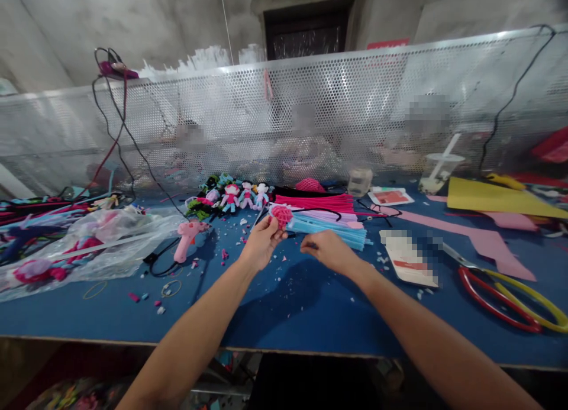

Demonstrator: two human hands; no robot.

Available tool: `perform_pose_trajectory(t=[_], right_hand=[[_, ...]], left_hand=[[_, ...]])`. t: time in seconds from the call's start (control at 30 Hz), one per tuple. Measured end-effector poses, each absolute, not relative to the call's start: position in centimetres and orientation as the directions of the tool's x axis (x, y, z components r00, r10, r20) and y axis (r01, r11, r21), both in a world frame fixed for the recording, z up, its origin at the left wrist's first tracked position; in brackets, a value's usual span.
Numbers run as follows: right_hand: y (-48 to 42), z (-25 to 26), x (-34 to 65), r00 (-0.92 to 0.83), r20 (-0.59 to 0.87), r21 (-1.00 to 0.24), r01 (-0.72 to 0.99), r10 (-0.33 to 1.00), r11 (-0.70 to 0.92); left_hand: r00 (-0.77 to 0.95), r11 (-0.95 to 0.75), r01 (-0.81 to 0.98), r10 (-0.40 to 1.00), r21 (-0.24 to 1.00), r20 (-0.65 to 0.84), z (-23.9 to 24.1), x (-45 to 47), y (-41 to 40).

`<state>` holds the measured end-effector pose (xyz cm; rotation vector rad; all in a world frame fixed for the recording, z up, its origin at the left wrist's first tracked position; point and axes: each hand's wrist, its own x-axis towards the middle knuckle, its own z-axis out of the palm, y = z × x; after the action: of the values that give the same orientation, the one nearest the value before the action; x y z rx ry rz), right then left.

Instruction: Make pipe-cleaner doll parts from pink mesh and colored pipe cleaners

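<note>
My left hand [261, 241] is closed around a small pink fuzzy ball [282, 214] made of coiled pipe cleaner, held just above the blue table [284, 315]. My right hand [331, 250] rests knuckles up beside it, fingers curled down at the near end of a bundle of light blue pipe cleaners [328, 228]. What the right fingers hold is hidden. Behind lie bundles of pink pipe cleaners [319, 202] and pale purple ones.
A pink glue gun [189, 238] with a black cord lies left of my hands, next to a clear plastic bag [84, 244] of craft parts. Small finished dolls [235, 196] stand in a row behind. Red and yellow scissors [501, 294], pink paper strips and yellow paper [492, 198] lie at right. A perforated metal screen [310, 108] closes the back.
</note>
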<state>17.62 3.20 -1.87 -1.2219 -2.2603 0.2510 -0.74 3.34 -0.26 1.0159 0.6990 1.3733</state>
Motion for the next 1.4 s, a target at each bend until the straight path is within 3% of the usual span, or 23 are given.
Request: perform_pose_trajectory(t=[0.1,0.17,0.23,0.33,0.5,0.63,0.77,1.03,1.23,1.4], right_hand=[[2.7,-1.4,17.3,-0.256,0.623,-0.498,0.600,0.739,0.627],[2.3,-0.7,17.2,-0.177,0.699,-0.568,0.452,0.693,0.688],[2.1,-0.2,17.2,-0.224,0.660,-0.648,0.314,0.717,0.694],[2.2,-0.4,17.2,-0.275,0.531,-0.766,0.249,0.802,0.593],[3.0,-2.1,16.4,-0.249,0.406,-0.886,0.127,0.879,0.445],[3.1,-3.1,15.6,-0.230,0.485,-0.776,0.330,0.844,0.537],[2.7,-3.5,15.1,-0.276,0.480,-0.645,0.533,0.833,0.548],[1.8,-3.0,14.7,-0.232,0.522,-0.633,0.540,0.821,0.555],[2.2,-3.2,15.3,-0.279,0.555,-0.401,0.735,0.784,0.546],[2.0,-3.4,15.2,-0.412,0.539,-0.256,0.751,0.735,0.609]], left_hand=[[0.186,-0.054,-0.395,0.973,0.917,0.137,-0.4,-0.7,3.1],[0.294,0.008,-0.334,0.951,0.942,0.096,-0.4,-0.4,2.5],[0.452,0.081,-0.261,0.891,0.962,0.048,-0.4,-0.2,1.8],[0.621,0.120,-0.212,0.783,0.970,0.039,-0.2,-0.1,1.1],[0.534,0.073,-0.321,0.837,0.944,0.117,0.1,-0.1,1.2],[0.340,-0.023,-0.396,0.925,0.918,0.170,-0.6,0.5,1.4],[0.213,-0.147,-0.327,0.951,0.933,0.224,-1.4,1.2,1.4],[0.107,-0.365,-0.088,0.922,0.927,0.373,-1.3,1.1,1.2],[0.084,-0.439,0.242,0.898,0.865,0.432,-1.1,0.6,0.5],[0.040,-0.463,0.331,0.878,0.822,0.478,-1.4,0.3,0.7]])
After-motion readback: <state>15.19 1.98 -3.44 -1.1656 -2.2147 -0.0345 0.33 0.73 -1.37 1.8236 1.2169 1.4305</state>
